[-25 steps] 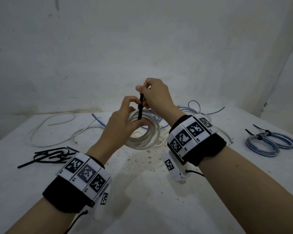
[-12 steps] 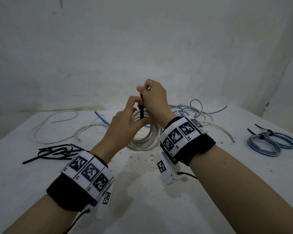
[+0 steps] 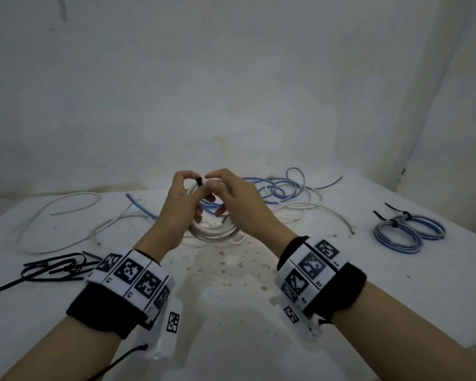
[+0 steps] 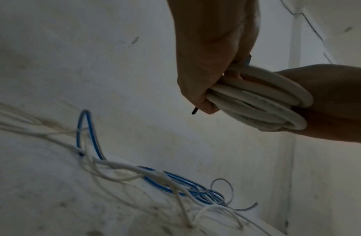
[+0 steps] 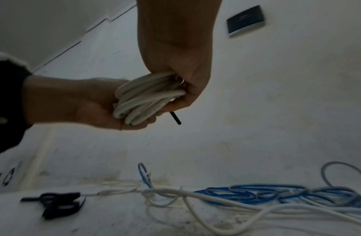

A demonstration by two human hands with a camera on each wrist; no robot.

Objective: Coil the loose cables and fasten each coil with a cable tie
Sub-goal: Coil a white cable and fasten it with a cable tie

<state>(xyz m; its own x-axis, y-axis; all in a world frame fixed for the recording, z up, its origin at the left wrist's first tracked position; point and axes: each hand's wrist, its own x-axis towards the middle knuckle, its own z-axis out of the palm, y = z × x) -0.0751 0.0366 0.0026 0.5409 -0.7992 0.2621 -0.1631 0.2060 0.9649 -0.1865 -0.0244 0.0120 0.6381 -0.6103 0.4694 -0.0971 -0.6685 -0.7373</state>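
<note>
A white cable coil [image 3: 215,232] hangs between both hands above the table [image 3: 231,312]. A black cable tie [image 3: 199,182] wraps its top. My left hand [image 3: 180,207] grips the coil's left side, thumb and forefinger up by the tie's head. My right hand [image 3: 232,200] pinches the tie from the right, its lower fingers curled into the coil. In the left wrist view the coil [image 4: 256,99] is clamped in my left hand [image 4: 212,63], and a short black tie end [image 4: 194,111] pokes out below. The right wrist view shows the coil [image 5: 147,99] and a tie end [image 5: 175,119].
Loose blue cable [image 3: 275,188] and white cable [image 3: 308,209] lie tangled behind the hands. Another loose white cable [image 3: 58,215] curves at the left. A heap of black cable ties [image 3: 55,268] lies front left. Two tied blue coils [image 3: 399,236] rest at the right. A wall stands close behind.
My right hand has come down from above the coil and its wrist has swung out to the right. The tie's upright tail no longer shows; only its head sits on the coil.
</note>
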